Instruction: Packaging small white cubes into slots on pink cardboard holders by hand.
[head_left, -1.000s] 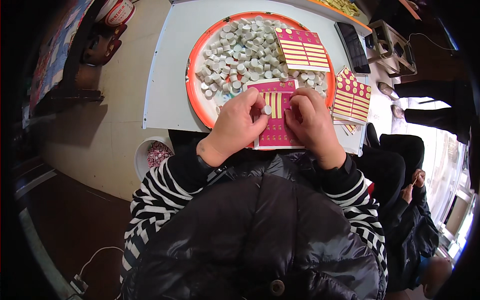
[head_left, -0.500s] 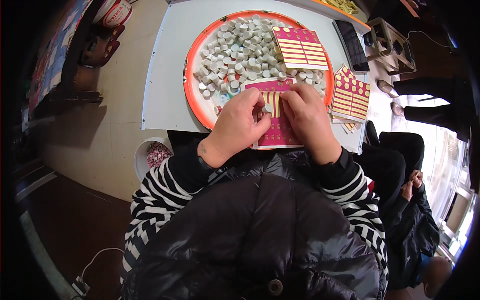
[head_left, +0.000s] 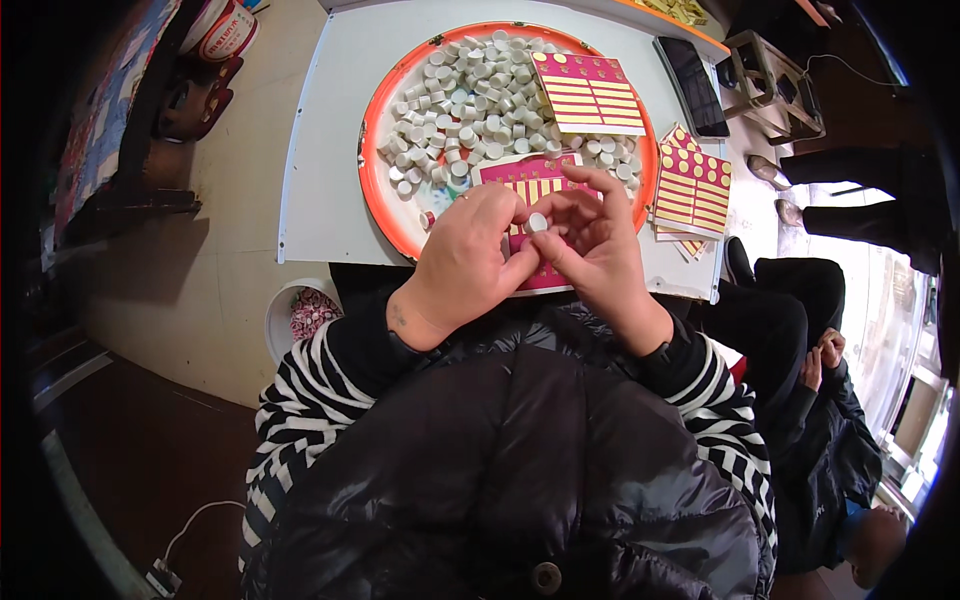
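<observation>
A small white cap (head_left: 537, 222) is pinched between the thumb and fingers of my left hand (head_left: 462, 258). My right hand (head_left: 607, 262) closes on the same cap from the other side, its thumb and a finger at the edge and another finger raised. Whether a sticker is between those fingertips is too small to tell. Beneath both hands lies a maroon sticker sheet (head_left: 495, 172) with yellow strips, partly covered by them. It rests over the near rim of a round orange-edged tray (head_left: 374, 190). Many loose white caps (head_left: 470, 110) are heaped in the tray.
Another sticker sheet (head_left: 590, 92) lies across the tray's right side. More sheets (head_left: 692, 190) are stacked on the white table (head_left: 325, 160), below a black phone (head_left: 692, 88). A white bucket (head_left: 275, 322) holding pink-patterned caps (head_left: 313, 312) stands lower left. A person (head_left: 825, 420) sits at the right.
My right hand has come off the sticker sheet and turned in to the cap, its fingers lifting. The left hand keeps the cap, now showing its round face. The whole view has shifted slightly.
</observation>
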